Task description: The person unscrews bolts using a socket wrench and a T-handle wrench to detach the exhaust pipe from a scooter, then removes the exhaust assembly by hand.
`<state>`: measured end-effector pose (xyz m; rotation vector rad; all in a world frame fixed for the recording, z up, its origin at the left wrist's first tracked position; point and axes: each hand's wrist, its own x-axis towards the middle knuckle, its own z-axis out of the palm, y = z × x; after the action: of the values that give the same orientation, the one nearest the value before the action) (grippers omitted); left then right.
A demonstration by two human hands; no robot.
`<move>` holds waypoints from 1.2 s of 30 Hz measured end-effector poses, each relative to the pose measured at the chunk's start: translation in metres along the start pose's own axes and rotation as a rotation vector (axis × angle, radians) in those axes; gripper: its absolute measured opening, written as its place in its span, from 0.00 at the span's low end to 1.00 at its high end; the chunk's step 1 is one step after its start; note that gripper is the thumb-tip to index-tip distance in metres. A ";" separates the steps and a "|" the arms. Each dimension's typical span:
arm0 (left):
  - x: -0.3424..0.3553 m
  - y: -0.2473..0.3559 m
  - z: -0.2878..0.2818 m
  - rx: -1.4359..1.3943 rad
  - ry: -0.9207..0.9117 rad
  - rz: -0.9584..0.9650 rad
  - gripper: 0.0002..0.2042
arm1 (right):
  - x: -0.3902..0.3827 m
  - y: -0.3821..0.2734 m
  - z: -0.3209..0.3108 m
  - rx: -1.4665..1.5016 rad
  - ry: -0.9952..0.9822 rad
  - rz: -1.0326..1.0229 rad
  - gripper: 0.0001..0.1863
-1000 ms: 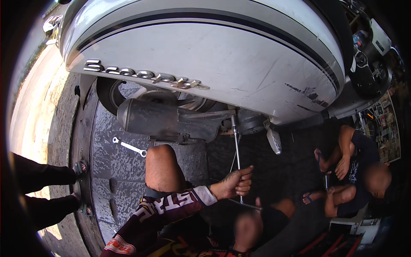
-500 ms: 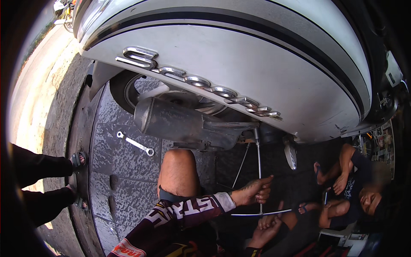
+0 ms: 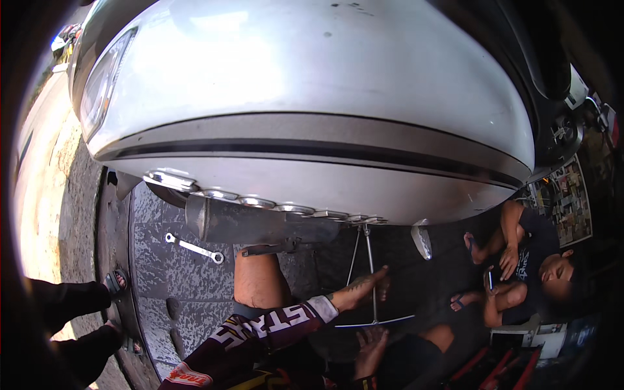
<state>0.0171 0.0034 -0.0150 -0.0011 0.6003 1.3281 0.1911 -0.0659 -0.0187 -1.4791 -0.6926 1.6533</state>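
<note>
Okay so, your T-handle wrench (image 3: 369, 253) runs far to near, its long axis coming from under the white scooter (image 3: 312, 84), with the crossbar (image 3: 396, 320) lying left to right at the near end. Your left hand (image 3: 357, 292) meets it from the left, partway along, fingers curled but can't tell how firmly. Your right hand (image 3: 371, 351) is spread wide, just nearside of the crossbar

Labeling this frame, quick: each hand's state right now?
Left hand: at the shaft of the T-handle wrench; can't tell whether closed around it.
Right hand: open, near the crossbar, nothing visibly held.
</note>
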 end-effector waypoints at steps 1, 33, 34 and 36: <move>-0.003 0.004 -0.002 0.043 0.026 -0.007 0.23 | 0.004 -0.001 -0.001 0.038 -0.043 -0.045 0.17; -0.006 -0.002 0.013 -0.347 -0.381 -0.213 0.25 | -0.056 -0.080 0.047 -0.577 -0.037 -0.500 0.19; -0.003 -0.003 0.013 -0.352 -0.356 -0.206 0.25 | -0.062 -0.070 0.036 -0.755 -0.177 -0.543 0.18; 0.003 -0.003 0.013 -0.371 -0.305 -0.191 0.25 | -0.088 -0.057 0.047 -0.788 -0.385 -0.357 0.18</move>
<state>0.0258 0.0091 -0.0064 -0.1528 0.0886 1.2061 0.1564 -0.1038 0.0838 -1.4092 -1.8662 1.4505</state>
